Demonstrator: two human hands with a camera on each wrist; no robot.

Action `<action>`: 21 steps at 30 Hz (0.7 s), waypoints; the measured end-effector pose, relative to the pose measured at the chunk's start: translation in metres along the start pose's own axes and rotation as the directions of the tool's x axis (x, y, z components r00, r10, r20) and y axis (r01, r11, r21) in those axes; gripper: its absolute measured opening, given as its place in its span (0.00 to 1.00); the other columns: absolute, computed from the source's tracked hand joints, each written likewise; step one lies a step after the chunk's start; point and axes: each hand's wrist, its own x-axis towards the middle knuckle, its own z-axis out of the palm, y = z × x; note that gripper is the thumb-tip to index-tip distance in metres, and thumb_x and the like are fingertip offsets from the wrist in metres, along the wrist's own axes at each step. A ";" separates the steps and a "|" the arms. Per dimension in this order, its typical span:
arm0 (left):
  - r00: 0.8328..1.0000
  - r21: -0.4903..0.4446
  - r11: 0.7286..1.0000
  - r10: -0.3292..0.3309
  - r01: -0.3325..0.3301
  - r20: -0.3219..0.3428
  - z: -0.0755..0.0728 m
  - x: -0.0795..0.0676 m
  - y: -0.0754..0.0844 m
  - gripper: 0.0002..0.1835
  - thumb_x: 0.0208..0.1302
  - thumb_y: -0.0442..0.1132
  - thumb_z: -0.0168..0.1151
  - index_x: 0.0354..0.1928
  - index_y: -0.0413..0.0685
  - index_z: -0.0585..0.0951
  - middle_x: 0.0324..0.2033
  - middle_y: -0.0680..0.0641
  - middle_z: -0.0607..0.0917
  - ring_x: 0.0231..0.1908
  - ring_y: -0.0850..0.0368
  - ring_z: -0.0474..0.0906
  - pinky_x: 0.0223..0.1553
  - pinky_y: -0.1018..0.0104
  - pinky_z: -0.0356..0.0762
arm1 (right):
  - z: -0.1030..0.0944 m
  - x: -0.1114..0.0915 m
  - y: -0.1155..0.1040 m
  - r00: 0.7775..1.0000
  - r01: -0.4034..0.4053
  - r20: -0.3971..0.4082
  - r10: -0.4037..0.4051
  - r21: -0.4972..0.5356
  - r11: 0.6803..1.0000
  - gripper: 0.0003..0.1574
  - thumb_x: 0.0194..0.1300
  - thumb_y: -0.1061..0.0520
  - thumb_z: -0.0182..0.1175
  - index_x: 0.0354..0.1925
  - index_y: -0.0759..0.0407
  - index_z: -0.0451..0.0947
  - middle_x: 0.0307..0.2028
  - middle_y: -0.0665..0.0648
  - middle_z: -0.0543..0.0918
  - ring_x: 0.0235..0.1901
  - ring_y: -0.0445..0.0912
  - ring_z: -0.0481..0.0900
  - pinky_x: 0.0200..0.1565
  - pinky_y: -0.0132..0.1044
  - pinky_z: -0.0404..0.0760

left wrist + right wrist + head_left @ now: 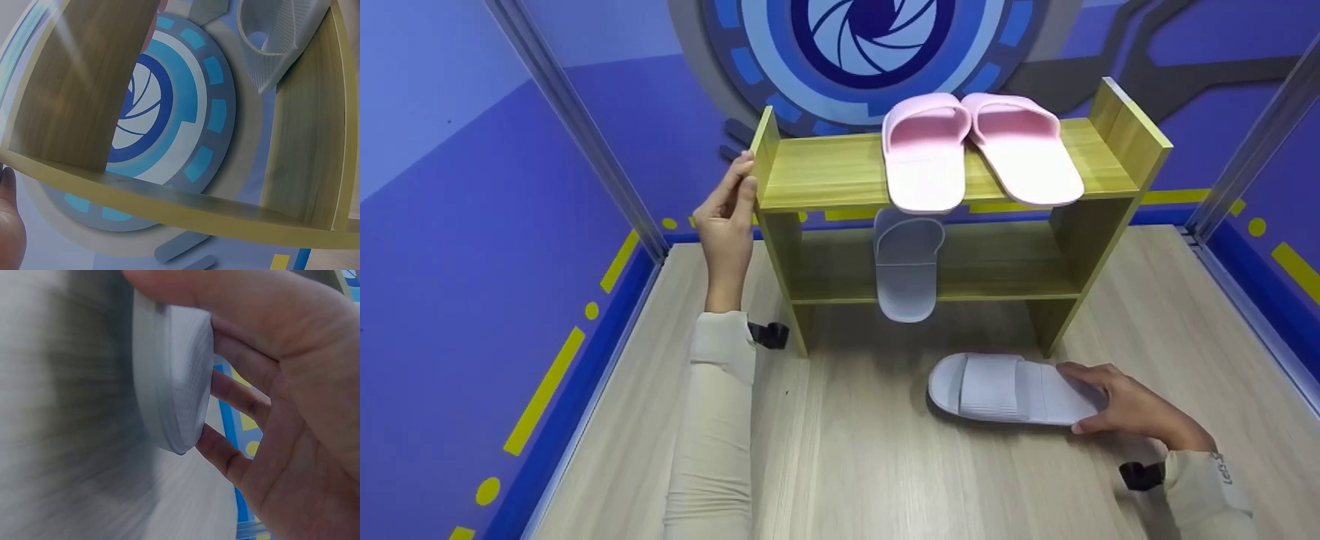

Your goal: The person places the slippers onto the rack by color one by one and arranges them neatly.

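A light grey slide slipper (990,386) lies lengthwise on the table in front of the wooden shoe rack (922,300). My right hand (1132,405) grips its heel, thumb on the near edge and fingers on the far edge. The right wrist view shows that heel (188,382) between thumb and fingers. At the rack's upper left, my left hand (727,217) touches the outside of the side panel with its fingertips. One grey slipper (907,277) sits on the lower shelf, toe inward. Two pink slippers (926,172) stand side by side on the top shelf.
The rack's right side panel (1132,135) rises above the top shelf. Behind it is a blue and purple printed wall (630,120). Metal posts (577,127) stand at the corners, and a pale wooden table (855,465) extends toward the viewer.
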 end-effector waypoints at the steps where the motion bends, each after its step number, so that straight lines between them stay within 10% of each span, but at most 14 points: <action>1: 1.000 -0.004 1.000 0.004 -0.004 -0.002 0.000 0.000 0.000 0.17 0.67 0.37 0.59 0.55 0.39 0.81 0.57 0.43 0.81 0.60 0.55 0.76 0.59 0.62 0.75 | -0.001 0.000 -0.001 1.000 -0.002 0.001 0.002 -0.002 1.000 0.58 0.36 0.47 0.80 0.65 0.60 0.70 0.59 0.66 0.75 0.50 0.26 0.62 0.48 0.15 0.64; 11: 1.000 -0.007 1.000 0.019 -0.019 -0.009 0.000 0.000 -0.001 0.16 0.67 0.36 0.59 0.54 0.39 0.82 0.56 0.43 0.82 0.59 0.54 0.77 0.58 0.62 0.76 | -0.009 0.003 -0.018 0.995 0.093 -0.035 -0.093 -0.003 0.996 0.55 0.37 0.50 0.80 0.64 0.60 0.71 0.59 0.66 0.75 0.52 0.22 0.59 0.48 0.16 0.65; 21: 1.000 -0.012 1.000 -0.004 0.003 -0.014 0.000 0.000 -0.001 0.16 0.67 0.35 0.59 0.54 0.39 0.81 0.57 0.43 0.81 0.60 0.55 0.76 0.59 0.63 0.75 | -0.020 0.006 -0.035 0.999 0.023 0.025 -0.022 -0.061 0.998 0.56 0.40 0.46 0.79 0.67 0.55 0.69 0.60 0.63 0.74 0.54 0.36 0.63 0.52 0.29 0.73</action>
